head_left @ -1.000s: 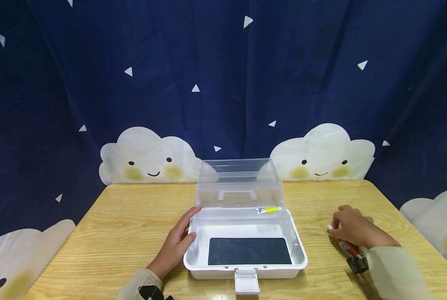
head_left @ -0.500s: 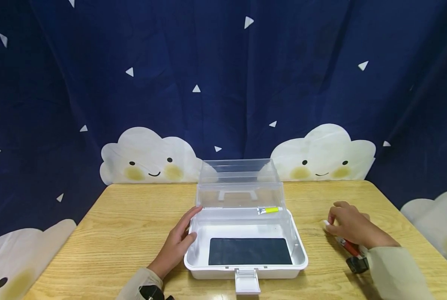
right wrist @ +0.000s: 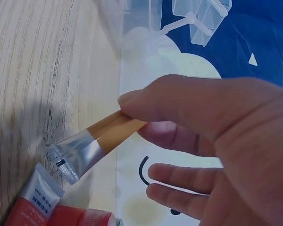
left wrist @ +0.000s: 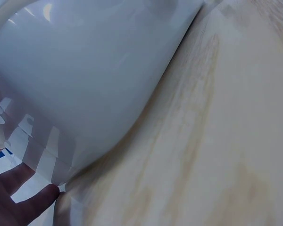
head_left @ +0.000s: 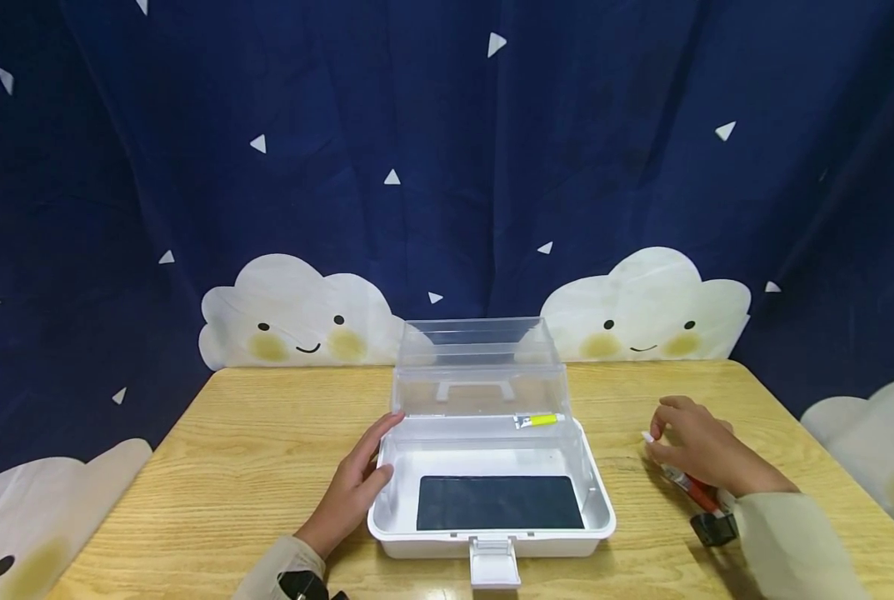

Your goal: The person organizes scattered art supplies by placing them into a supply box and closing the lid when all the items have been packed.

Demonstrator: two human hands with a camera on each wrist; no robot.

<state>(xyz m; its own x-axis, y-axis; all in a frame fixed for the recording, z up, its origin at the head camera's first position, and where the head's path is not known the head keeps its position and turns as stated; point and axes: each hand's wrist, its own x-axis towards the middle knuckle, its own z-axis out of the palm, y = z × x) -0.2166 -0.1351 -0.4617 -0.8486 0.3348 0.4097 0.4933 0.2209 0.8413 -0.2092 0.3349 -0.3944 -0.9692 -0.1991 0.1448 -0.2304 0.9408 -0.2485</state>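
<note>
A white plastic box (head_left: 417,546) with its clear lid (head_left: 480,387) raised stands before me. My left hand (head_left: 357,483) rests on the box's left side, thumb near the rim. In the left wrist view, its fingers (left wrist: 35,202) touch the far end of the wall. To the right of the box, my right hand (head_left: 705,450) pinches an orange paint tube (right wrist: 115,132) between thumb and forefinger. The tube's silver crimped end shows, and its white cap (head_left: 647,437) peeks out in the head view. Red paint tubes (right wrist: 26,209) lie below that hand.
A dark rectangle (head_left: 499,502) covers part of the box floor. A yellow paint tube (head_left: 542,421) lies at the box's back edge. The white latch (head_left: 494,567) hangs open in front. A navy curtain (head_left: 447,167) with clouds hangs behind the wooden table (head_left: 297,425).
My right hand has risen slightly and moved a little left with the orange paint tube, uncovering more of the tubes beneath. My left hand and the box have stayed put.
</note>
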